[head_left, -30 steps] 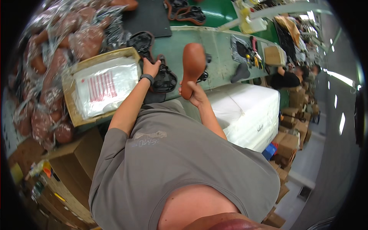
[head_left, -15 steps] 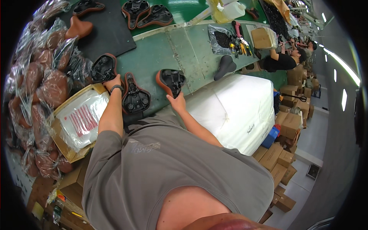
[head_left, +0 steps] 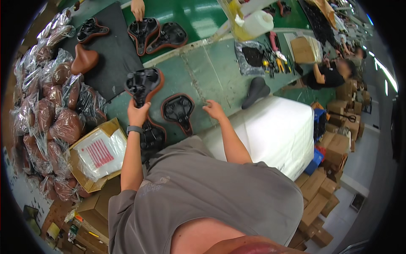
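Observation:
My left hand (head_left: 138, 113) is closed around the narrow nose of a bicycle saddle (head_left: 146, 81), brown-edged with its black underside up. Beneath that wrist lies another upturned saddle (head_left: 153, 134), partly hidden by my hand and forearm. On the green table, between my two hands, a third brown-edged saddle (head_left: 177, 109) rests underside up. My right hand (head_left: 215, 110) hovers just right of it, holding nothing, its fingers slightly bent and apart. Farther right, a plain black saddle (head_left: 256, 93) sits near the table edge.
Plastic-wrapped brown saddles (head_left: 63, 122) pile up at left, beside an open carton (head_left: 91, 182). A co-worker's hand (head_left: 137, 9) touches one of two saddles across the table. Tools (head_left: 277, 59) lie at back right. A big white bundle (head_left: 275, 135) stands against the table's right side.
My right hand has let go of its saddle, which lies on the table, and moved right. My left hand has carried its saddle rightward. A co-worker's hand has appeared at the top.

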A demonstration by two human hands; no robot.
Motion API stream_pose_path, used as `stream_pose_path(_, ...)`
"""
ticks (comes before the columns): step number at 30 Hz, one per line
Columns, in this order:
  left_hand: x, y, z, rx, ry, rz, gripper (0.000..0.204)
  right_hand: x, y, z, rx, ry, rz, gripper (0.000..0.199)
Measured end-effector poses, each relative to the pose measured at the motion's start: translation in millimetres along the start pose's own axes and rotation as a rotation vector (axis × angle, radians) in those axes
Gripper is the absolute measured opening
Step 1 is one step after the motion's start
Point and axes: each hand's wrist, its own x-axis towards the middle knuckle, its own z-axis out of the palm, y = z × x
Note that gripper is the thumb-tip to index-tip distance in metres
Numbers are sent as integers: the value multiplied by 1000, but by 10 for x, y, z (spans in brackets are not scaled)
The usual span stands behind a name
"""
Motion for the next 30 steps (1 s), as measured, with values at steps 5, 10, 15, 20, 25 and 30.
stream_pose_path(5,377,-225,465,208,12,172,77,474,-87,-944,-62,204,-51,68)
stream_pose_path(10,526,-429,674,730,-116,32,92,837,-326,-1547,-75,245,-78,69)
stream_pose_path(15,340,-859,629,871,-196,-23,93,1151,-97,-2082,-112,249,22,70)
stream_pose_path(20,268,-832,706,1018,-203,220,94,1539,559,-2897,-246,477,68,62)
stream_pose_path(25,364,-940,780,1027,-233,106,88,2046,1171,-3767,-388,798,136,61)
stream_pose_path(30,293,-944,685,1061,-202,97,90,2562,1511,-4118,-471,860,294,77)
